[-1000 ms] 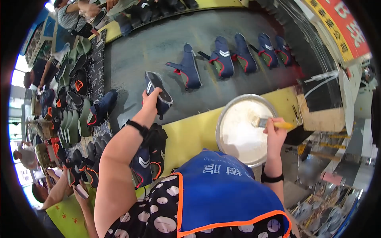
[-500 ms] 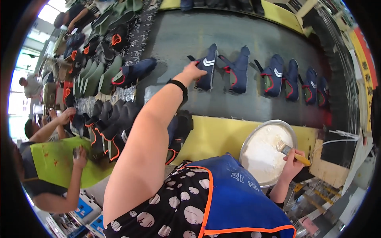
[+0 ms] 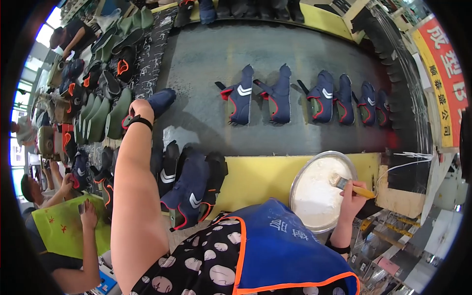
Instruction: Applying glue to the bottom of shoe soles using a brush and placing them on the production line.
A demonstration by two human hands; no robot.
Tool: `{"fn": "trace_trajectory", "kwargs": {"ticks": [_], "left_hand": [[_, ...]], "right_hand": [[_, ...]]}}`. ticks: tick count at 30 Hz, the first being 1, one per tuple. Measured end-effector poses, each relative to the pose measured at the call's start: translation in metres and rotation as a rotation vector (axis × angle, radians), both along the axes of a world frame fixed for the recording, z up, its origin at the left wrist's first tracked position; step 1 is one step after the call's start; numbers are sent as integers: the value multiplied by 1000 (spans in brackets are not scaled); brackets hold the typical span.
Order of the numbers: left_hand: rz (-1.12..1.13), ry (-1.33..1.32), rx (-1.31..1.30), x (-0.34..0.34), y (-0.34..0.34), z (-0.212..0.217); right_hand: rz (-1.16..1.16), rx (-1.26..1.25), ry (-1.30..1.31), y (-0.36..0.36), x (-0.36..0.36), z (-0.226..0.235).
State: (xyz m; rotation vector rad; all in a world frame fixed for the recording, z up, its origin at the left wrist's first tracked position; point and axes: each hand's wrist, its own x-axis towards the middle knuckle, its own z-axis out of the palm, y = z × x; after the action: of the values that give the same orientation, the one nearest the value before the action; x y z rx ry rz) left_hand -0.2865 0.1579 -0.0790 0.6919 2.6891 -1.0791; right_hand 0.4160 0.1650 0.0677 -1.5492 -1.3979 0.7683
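Note:
My left hand (image 3: pixel 139 109) reaches out to the far left, its fingers closed round the heel end of a navy shoe upper (image 3: pixel 161 101) at the belt's left edge. My right hand (image 3: pixel 350 199) grips a flat brush (image 3: pixel 363 191) by its yellow handle. The brush's bristles touch the white paste in a round metal basin (image 3: pixel 293 200) in front of me. Several navy shoe uppers with red linings lie in a row on the dark belt, among them the leftmost upper (image 3: pixel 241 98) and one beside it (image 3: pixel 279 96). Some carry white chevrons.
More shoe uppers, one navy (image 3: pixel 192 184), stand at the belt's near left. Green and dark shoe parts (image 3: pixel 96 118) crowd the left side, where co-workers handle pieces; one wears a lime apron (image 3: pixel 64 226). A yellow ledge (image 3: pixel 255 182) borders the dark belt (image 3: pixel 206 132).
My left hand has left the row's leftmost upper and swung left to the navy upper at the belt's edge. The right hand keeps the brush in the basin. The view has shifted slightly.

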Motion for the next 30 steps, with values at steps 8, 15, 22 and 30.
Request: {"fn": "trace_trajectory", "kwargs": {"ticks": [8, 15, 22, 30], "left_hand": [[-542, -301, 302, 70, 22, 37], [-683, -468, 846, 192, 59, 90], [-584, -1280, 926, 306, 50, 59], [80, -1578, 128, 358, -24, -3]], "right_hand": [[103, 75, 49, -13, -3, 1], [-31, 179, 43, -43, 25, 27], [-156, 204, -30, -84, 66, 29], [-283, 161, -2, -118, 103, 25]]}}
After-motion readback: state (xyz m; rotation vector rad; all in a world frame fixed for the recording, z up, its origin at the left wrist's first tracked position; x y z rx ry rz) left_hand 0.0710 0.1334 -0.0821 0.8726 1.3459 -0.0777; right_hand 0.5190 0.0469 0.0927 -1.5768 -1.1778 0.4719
